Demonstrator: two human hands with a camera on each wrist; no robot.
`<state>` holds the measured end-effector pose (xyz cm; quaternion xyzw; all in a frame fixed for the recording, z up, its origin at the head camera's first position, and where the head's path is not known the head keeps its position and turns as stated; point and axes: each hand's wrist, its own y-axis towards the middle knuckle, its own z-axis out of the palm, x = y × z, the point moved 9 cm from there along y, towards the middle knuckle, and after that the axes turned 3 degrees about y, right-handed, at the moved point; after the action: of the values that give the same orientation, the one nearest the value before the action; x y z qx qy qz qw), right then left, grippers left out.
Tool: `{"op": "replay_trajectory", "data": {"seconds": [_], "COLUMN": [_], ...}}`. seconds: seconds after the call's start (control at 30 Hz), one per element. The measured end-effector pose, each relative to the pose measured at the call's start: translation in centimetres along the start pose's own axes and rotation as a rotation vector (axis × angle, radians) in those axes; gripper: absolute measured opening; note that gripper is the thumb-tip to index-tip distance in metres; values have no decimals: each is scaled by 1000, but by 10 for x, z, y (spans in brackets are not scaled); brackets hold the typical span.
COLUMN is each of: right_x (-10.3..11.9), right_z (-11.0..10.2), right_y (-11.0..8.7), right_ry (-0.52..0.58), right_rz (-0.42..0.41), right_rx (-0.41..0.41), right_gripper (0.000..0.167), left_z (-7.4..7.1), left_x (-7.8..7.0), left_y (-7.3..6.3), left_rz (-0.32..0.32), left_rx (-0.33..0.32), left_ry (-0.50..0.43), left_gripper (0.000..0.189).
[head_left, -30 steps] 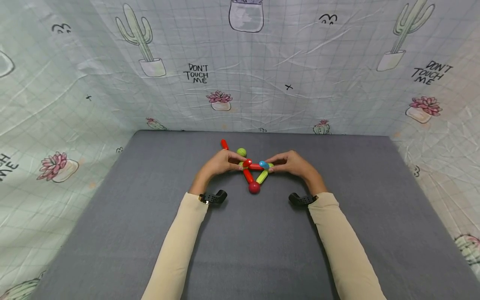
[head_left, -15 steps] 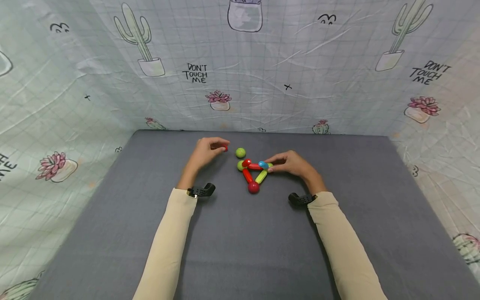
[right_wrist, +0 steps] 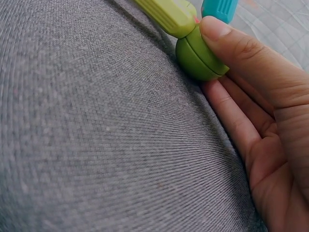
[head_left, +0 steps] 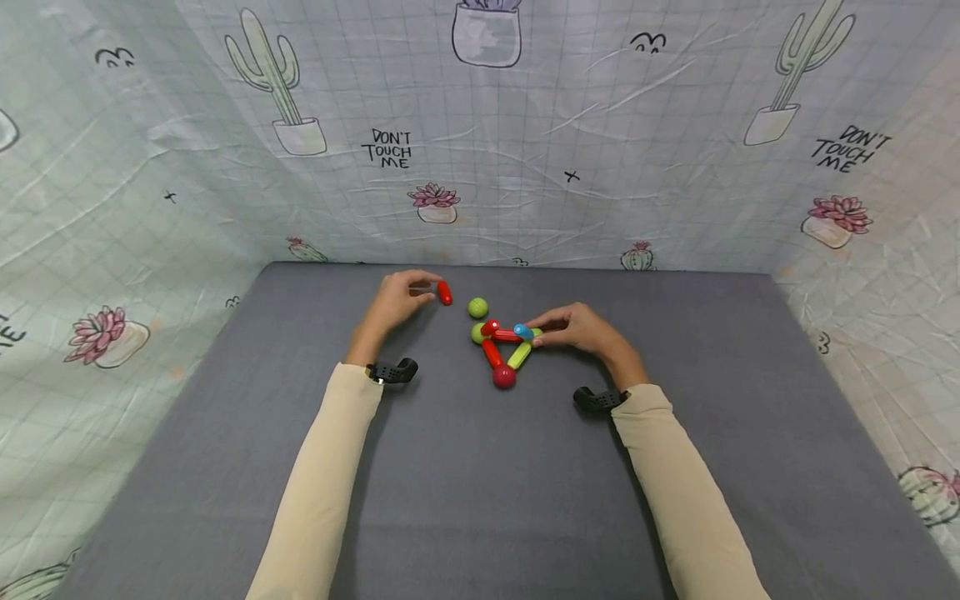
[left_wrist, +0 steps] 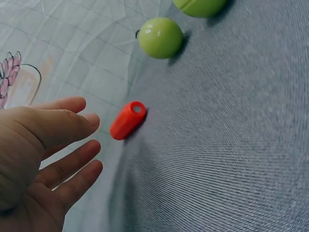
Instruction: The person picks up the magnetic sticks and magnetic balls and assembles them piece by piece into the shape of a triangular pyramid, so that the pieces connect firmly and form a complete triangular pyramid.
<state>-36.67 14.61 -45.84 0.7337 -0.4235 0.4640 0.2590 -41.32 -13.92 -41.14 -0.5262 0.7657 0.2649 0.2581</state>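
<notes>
My left hand (head_left: 401, 298) is at the back left, fingers loosely spread and nothing gripped. Right at its fingertips in the head view lies a short red rod (head_left: 445, 292) with a hole in its end, apart from the fingers in the left wrist view. My right hand (head_left: 581, 328) pinches a green ball (right_wrist: 195, 60) at the right corner of a triangle of rods and balls. A dark red ball (head_left: 504, 377) forms the near corner, another green ball (head_left: 477, 333) the left one. A red rod (head_left: 490, 327) and a blue rod (head_left: 523, 332) stick up from the far corners.
A loose light green ball (head_left: 477, 307) sits between the red rod and the triangle. The grey table (head_left: 465, 500) ends at the back against a cactus-print cloth (head_left: 345, 208). Each wrist wears a black camera band (head_left: 393, 372).
My left hand has let go of the triangle's left corner and moved to the back left, to the red rod. The rod is shifted slightly. My right hand keeps its place on the triangle.
</notes>
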Motion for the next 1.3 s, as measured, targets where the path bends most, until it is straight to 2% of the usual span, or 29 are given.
{"op": "replay_trajectory", "data": {"seconds": [0.33,0.53,0.83,1.03,1.13,1.3], "right_x": [-2,-1,0,-1,-1,-1], "right_z": [0,2,1,2,2,1], "right_y": [0,1,0,1,2,2], "right_ry": [-20,-17,-15,-29,-30,-19], "right_rz": [-4,3,-4,0,1,-2], "right_rx": [0,9,10,15,17,19], "right_gripper": [32,31,30,29,29,29], "left_z": [13,16,16,21,23,22], "left_x": [10,14,21,24,21,10], "left_y": [11,15,24,28,29,31], "left_rz": [-9,-9,-76,-127,-123,-60], "left_rx": [55,49,-6,6,19,5], "left_ry": [35,57,58,79,79,43], "left_gripper": [40,39,38,47,48,51]}}
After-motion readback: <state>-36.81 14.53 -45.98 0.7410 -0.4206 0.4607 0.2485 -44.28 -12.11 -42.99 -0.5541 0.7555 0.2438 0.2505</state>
